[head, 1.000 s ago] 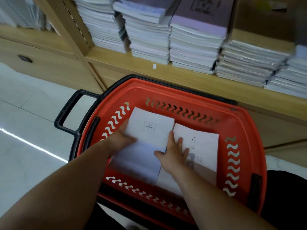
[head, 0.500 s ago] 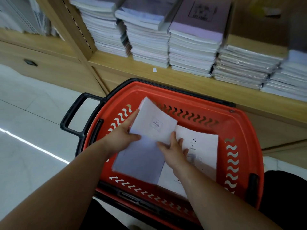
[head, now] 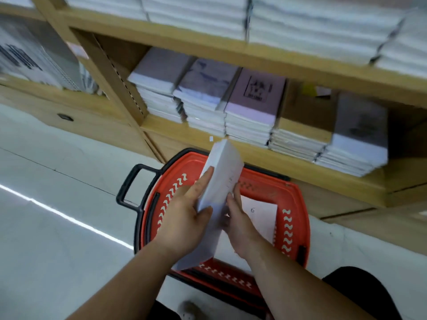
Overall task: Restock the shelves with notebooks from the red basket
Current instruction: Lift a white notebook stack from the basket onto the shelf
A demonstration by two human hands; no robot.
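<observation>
White notebook stack tilted on edge above red basket, gripped between my hands. My left hand: thumb and fingers clamped on stack's left side. My right hand: fingers pressed on right face. Open gap between stack top and shelf edge. Notebook left in basket reads "6".

It was a stationery shop: wooden shelves carried many stacks of notebooks along their front edges, and a red shopping basket sat on the tiled floor.
</observation>
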